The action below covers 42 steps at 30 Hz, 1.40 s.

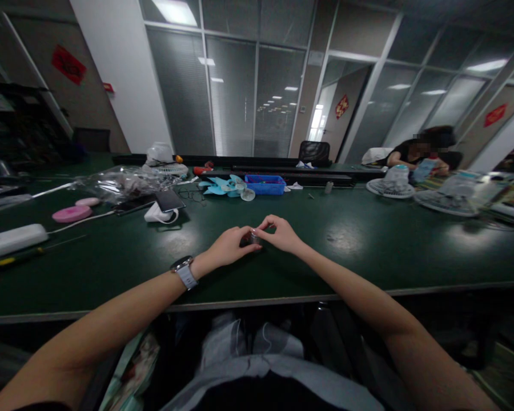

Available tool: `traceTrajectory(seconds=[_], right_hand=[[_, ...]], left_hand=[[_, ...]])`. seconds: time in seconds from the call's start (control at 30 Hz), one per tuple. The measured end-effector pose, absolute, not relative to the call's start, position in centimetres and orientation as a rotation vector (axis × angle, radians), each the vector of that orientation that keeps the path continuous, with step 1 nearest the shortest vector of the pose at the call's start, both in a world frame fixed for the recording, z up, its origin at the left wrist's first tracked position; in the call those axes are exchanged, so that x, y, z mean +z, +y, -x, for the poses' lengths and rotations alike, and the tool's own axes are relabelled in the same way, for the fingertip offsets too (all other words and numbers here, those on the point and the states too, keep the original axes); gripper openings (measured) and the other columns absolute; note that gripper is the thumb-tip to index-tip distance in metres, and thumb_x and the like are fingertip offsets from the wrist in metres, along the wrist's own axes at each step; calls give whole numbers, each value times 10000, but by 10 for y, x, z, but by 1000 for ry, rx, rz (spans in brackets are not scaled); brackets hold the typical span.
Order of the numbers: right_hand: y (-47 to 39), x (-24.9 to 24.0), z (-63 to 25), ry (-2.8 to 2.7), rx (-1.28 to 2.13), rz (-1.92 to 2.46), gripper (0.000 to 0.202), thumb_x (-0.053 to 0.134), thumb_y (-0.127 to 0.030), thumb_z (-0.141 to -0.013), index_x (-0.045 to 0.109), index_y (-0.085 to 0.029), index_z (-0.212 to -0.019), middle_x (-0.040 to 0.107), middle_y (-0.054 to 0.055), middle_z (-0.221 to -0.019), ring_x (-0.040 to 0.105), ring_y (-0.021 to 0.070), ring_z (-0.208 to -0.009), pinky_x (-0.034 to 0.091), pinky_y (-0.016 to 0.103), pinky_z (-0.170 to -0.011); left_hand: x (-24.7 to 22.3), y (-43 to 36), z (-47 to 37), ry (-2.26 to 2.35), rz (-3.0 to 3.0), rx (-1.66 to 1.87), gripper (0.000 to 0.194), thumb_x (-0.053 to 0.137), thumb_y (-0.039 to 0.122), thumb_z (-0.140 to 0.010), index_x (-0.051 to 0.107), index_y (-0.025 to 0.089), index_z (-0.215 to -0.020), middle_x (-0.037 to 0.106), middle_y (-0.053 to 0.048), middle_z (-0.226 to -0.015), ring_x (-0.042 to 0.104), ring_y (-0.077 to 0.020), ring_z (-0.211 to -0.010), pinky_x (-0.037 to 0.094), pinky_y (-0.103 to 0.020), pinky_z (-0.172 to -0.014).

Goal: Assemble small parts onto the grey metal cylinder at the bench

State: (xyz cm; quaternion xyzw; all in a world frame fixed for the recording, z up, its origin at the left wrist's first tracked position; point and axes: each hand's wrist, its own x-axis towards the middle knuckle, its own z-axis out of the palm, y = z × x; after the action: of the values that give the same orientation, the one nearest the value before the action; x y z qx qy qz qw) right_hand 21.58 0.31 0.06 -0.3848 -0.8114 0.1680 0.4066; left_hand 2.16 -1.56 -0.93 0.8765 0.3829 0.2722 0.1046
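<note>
On the green table (368, 251), a blue bin (268, 188) sits just beside pale-blue fan blades (223, 186). To the left lie a clear plastic bag (120, 184), a dark phone (170, 201) by a white charger (156, 214), 2 pink discs (71, 214) and a white power strip (15, 242). At the far right, a person (406, 153) bends near 2 fan guards (389, 189). Behind, a black chair (314, 152) stands before glass partitions (233, 103).

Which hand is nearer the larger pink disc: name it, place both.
Left. The left hand is well to the right of the larger pink disc; the right hand is farther right, beyond the left.
</note>
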Motion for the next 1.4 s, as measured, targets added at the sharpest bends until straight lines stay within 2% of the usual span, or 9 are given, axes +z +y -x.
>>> traceTrajectory(seconds=[0.2,0.5,0.63,0.77,0.87,1.0,1.07,1.17,1.4], right_hand=[[3,0,-216,-2028,468,978,210,666,-367,-782,673,-162,-740,667,31,-780,592,145,-763,438,291,-722],[4,-2,-223,-2096,553,935,252,626,-400,-824,722,-192,-927,666,45,-893,604,158,-850,448,299,-762],[10,-6,-223,-2038,764,901,290,549,-411,-872,707,-181,-952,678,57,-975,618,165,-896,467,305,-802],[16,-6,-223,-1903,982,898,266,449,-272,-911,682,-164,-980,678,47,-927,618,143,-872,469,308,-848],[18,-8,-223,-1827,1097,955,251,473,-115,-823,654,-166,-989,666,27,-885,613,132,-845,474,302,-843],[15,-13,-224,-1866,1259,965,453,608,-18,-641,582,-168,-1068,648,17,-931,618,144,-857,490,309,-832],[11,-14,-223,-1948,1272,905,485,681,-60,-626,561,-164,-1084,642,28,-976,620,157,-899,485,334,-873],[5,-14,-219,-2093,1120,808,369,731,-205,-676,592,-146,-1013,637,48,-1009,611,178,-953,462,368,-925],[2,-11,-218,-2160,1030,729,281,706,-306,-738,646,-120,-941,675,44,-921,637,177,-882,486,333,-857]], left_hand=[[-10,-15,-22,1140,-2587,807,375,589,487,-833,603,197,-1071,674,-51,-915,618,-200,-819,470,-307,-739],[-9,-16,-21,1130,-2599,814,384,588,498,-829,606,192,-1060,679,-61,-925,626,-204,-823,469,-314,-730],[-8,-20,-23,1138,-2528,925,571,640,532,-774,505,209,-1225,666,-82,-1065,627,-238,-958,470,-372,-834],[-3,-24,-25,1177,-2465,1162,627,669,474,-771,433,197,-1282,643,-100,-1161,561,-262,-1136,421,-418,-957],[0,-26,-26,1153,-2425,1298,498,623,395,-830,455,192,-1252,650,-93,-1156,556,-236,-1149,407,-408,-989],[0,-24,-26,1101,-2423,1350,416,608,325,-845,484,199,-1221,659,-81,-1147,592,-217,-1095,429,-403,-972],[-1,-22,-26,1084,-2431,1348,416,612,307,-840,488,210,-1225,664,-73,-1140,608,-213,-1069,453,-392,-941],[-1,-22,-26,1084,-2415,1328,445,629,307,-827,479,222,-1237,698,-54,-1059,624,-218,-1054,478,-380,-899],[6,-24,-27,1058,-2340,1310,411,678,296,-790,506,221,-1156,720,-26,-965,672,-196,-968,513,-333,-841]])
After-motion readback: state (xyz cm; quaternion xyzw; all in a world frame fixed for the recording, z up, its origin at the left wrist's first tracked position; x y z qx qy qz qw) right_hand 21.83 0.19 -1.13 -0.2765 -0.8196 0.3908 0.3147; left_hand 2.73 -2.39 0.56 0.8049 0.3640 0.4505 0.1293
